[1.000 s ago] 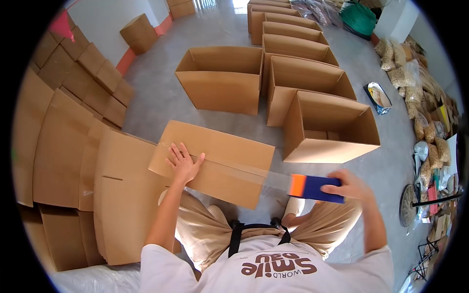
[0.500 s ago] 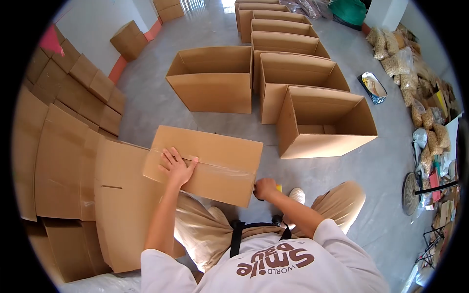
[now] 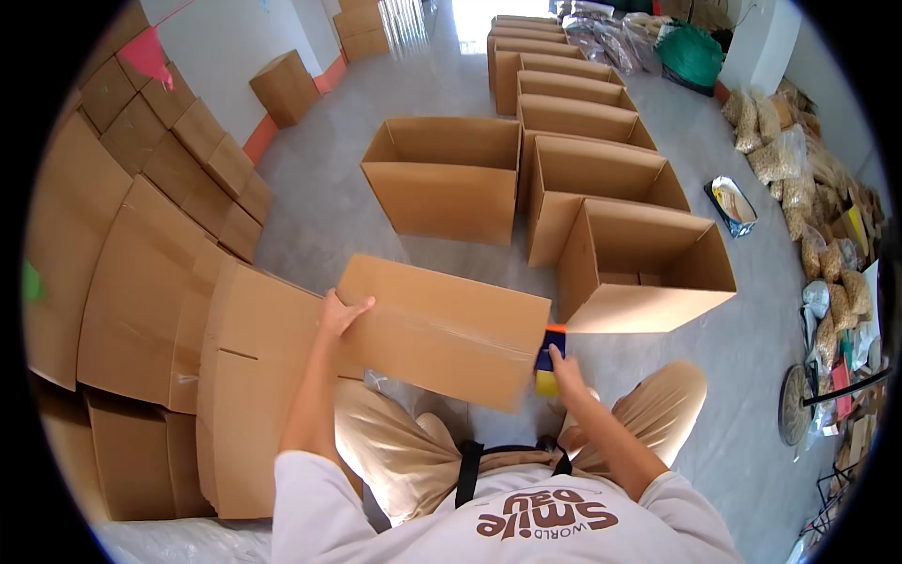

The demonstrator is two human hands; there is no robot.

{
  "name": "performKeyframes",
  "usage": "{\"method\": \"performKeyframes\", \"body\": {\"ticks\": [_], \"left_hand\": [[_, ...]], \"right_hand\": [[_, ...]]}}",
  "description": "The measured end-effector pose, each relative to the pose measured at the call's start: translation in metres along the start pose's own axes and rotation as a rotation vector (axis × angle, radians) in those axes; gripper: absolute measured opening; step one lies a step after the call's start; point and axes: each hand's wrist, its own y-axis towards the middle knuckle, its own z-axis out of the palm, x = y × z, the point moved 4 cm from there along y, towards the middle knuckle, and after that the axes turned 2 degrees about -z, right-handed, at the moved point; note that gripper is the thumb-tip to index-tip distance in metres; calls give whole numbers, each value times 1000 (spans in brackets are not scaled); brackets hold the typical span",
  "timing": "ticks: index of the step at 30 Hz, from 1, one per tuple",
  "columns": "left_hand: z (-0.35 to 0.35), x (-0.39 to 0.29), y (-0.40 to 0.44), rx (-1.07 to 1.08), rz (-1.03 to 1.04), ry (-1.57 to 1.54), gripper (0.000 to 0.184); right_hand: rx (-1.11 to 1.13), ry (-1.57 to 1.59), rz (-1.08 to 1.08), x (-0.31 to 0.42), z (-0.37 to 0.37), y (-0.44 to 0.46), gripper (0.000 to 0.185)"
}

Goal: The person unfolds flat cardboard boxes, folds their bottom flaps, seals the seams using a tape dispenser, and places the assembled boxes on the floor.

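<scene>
**While the left hand (image 3: 340,310) grips a closed cardboard carton (image 3: 442,310), the right hand (image 3: 571,376) holds a tape dispenser (image 3: 549,355) at its end**

As the person sits with knees apart, the closed cardboard carton is just in front of them, slanted, its long seamed face turned up. Shiny clear tape (image 3: 460,336) runs along the seam toward the right end.

The left hand pinches the carton's left end: the thumb presses on the upper face, while the fingers are hidden behind the edge. The right hand is wrapped around the tape dispenser, dark blue with an orange edge and a yellow lower part. The tool is right beside the carton's right end; whether they touch cannot be told.

The readable writing is on the white T-shirt (image 3: 423,526), where brown letters, upside down in this view, spell "WORLD", "Smile" and "Day". Printing on the small blue container (image 3: 733,207) to the right is too small to read.

Beyond the carton, open cardboard boxes (image 3: 648,308) recede in a row, with another open box (image 3: 437,199) on their left. Large cardboard pieces (image 3: 268,404) stand by the left arm. Clear bags (image 3: 782,158) of pale, small contents line the right side, and a green sack (image 3: 692,52) lies farther back.
</scene>
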Motion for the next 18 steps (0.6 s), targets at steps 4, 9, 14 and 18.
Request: {"method": "performKeyframes", "body": {"ticks": [4,9,14,18], "left_hand": [[-51,-40,-54,-104,52,-420,93],[-148,-103,-138,-470,157,-566,79],[-135,-103,-136,-567,396,-719,92],[-93,-84,-124,-496,254,-756,103]], "right_hand": [[16,394,-84,68,-6,-27,35],[-133,367,-653,177,-23,-58,30],[-106,238,-1004,241,-36,-68,28],[-246,-52,-964,229,-48,-37,30]]}}
